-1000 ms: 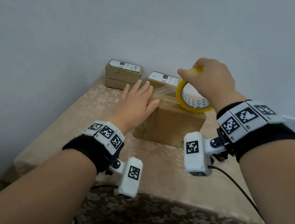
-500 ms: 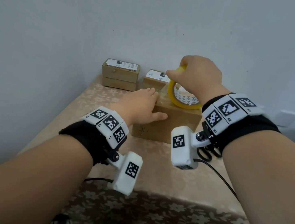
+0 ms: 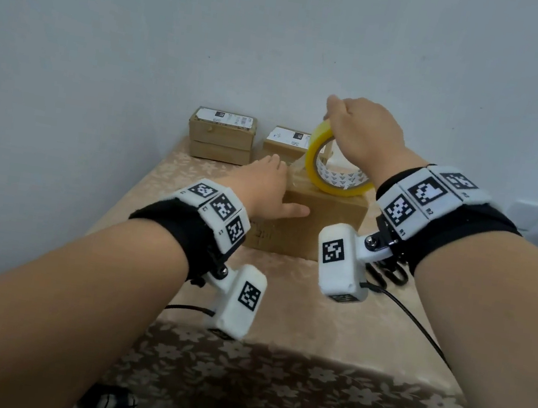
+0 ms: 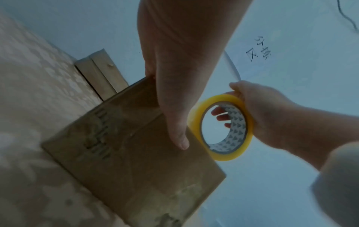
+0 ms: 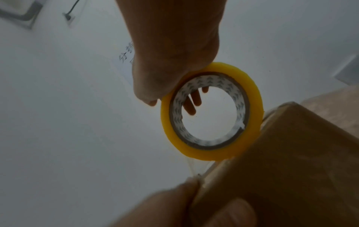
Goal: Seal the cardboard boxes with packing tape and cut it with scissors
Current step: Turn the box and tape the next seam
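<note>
A brown cardboard box (image 3: 323, 225) stands mid-table. My left hand (image 3: 263, 185) presses on its top left edge with straight fingers, and the thumb (image 4: 174, 130) lies flat along the front face. Above the box top, my right hand (image 3: 364, 130) grips a yellow tape roll (image 3: 349, 190) from above, with fingers through the core (image 5: 194, 101). The roll (image 5: 252, 98) stands on edge against the box (image 5: 291, 169). A clear strip of tape (image 3: 296, 169) runs from the roll to the box under my left fingers. Black scissors (image 3: 392, 276) lie on the table beneath my right wrist, mostly hidden.
Two small stacked boxes (image 3: 222, 135) and another labelled box (image 3: 287, 139) sit at the back against the wall. The tablecloth's (image 3: 280, 309) near stretch is bare. Wrist-camera cables (image 3: 416, 325) trail over the front edge. The wall stands close on the left.
My left hand has slid from lying flat on the box top to its left edge, with the thumb now on the front face. The right hand still grips the roll above the box.
</note>
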A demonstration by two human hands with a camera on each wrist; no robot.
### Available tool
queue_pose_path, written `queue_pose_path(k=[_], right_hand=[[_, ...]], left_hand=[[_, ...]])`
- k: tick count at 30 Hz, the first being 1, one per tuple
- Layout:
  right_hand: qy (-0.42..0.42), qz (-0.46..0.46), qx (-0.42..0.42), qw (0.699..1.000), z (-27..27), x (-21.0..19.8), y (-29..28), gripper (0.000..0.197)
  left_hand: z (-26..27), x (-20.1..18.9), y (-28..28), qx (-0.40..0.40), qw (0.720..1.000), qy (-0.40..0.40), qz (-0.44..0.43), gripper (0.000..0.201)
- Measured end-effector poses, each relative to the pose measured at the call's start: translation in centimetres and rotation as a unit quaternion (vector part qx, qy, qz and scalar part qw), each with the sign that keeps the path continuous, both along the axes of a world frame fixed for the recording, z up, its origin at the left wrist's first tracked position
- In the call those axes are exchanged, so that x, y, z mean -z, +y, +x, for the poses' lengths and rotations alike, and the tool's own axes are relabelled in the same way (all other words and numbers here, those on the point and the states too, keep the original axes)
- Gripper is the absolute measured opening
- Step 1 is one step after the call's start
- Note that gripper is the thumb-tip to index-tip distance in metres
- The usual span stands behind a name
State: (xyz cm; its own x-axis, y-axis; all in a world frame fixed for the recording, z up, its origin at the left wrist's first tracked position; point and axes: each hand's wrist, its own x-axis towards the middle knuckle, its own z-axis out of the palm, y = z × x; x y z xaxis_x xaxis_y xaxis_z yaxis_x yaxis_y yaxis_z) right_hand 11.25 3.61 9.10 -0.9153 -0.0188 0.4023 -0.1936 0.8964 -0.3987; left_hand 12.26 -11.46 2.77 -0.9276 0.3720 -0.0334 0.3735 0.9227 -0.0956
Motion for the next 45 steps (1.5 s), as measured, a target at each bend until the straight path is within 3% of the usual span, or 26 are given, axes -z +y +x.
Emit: queue_pose_path(k=[3, 7, 8, 11, 17, 20, 30, 34, 39, 42, 45], right_hand=[[-0.038, -0.074, -0.006, 0.997, -0.3, 0.0, 1.4, 0.037], [-0.054, -0.215, 0.01, 0.975, -0.1, 1.0, 2.1, 0.061], [-0.037, -0.213, 0.013, 0.976, 0.0, 1.0, 1.9, 0.055], [0.012, -0.124, 0.032, 0.992, 0.7, -0.4, 0.6, 0.04], [-0.044, 0.042, 0.092, 0.994, 1.2, -1.8, 3.4, 0.04], [-0.077, 0.048, 0.077, 0.993, 0.9, -1.5, 4.4, 0.038], [-0.044, 0.15, 0.091, 0.983, 0.7, -1.0, 2.9, 0.034], [-0.044, 0.186, 0.1, 0.977, 0.5, -1.2, 1.9, 0.031], [-0.06, 0.163, 0.097, 0.98, 0.5, -1.4, 2.5, 0.033], [-0.055, 0.164, 0.094, 0.98, 0.4, -1.3, 2.5, 0.033], [-0.046, 0.168, 0.079, 0.982, 0.3, -1.2, 1.9, 0.035]], left_hand=[[0.2, 0.2, -0.6, 0.011, 0.999, -0.022, 0.022, 0.093], [0.2, 0.5, -0.6, 0.009, 0.999, -0.016, 0.029, 0.098], [0.3, 0.6, -0.5, 0.009, 0.999, -0.013, 0.033, 0.099], [0.4, 0.6, -0.5, 0.009, 0.998, -0.01, 0.054, 0.098], [0.4, 0.8, -0.9, 0.019, 0.998, -0.008, 0.063, 0.101], [0.5, 0.7, -1.0, 0.023, 0.998, -0.014, 0.063, 0.098], [0.2, -0.1, 1.5, -0.007, 0.998, -0.064, 0.013, 0.094], [0.4, 0.2, 0.9, 0.004, 0.998, -0.05, 0.028, 0.091], [0.5, 0.1, -1.4, 0.018, 1.0, 0.006, -0.009, 0.098], [0.4, 0.1, 0.6, 0.022, 1.0, 0.004, -0.017, 0.104], [0.0, 0.3, 3.3, 0.063, 0.998, -0.015, 0.014, 0.097]])
